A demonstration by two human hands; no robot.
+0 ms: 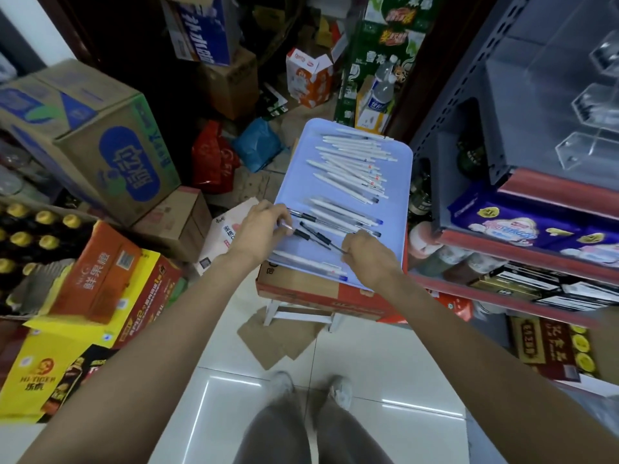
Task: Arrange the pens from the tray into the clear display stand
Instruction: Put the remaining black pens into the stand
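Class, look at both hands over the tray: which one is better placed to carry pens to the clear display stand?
Probably the right hand: it is nearer the clear display stand on the right-hand shelf, and pinches a dark pen.

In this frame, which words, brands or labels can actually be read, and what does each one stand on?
"HI-TIGER" and "乐虎": yellow carton, bottom left.
"鲜果橙": orange carton beside the bottles.
"脉动": blue logo on the large brown box, left.
Blue and white box at top: large white characters, too blurred to read.
Green cartons, purple packs on the shelf, red gift box: blurred.
Pens on the tray: markings too small.
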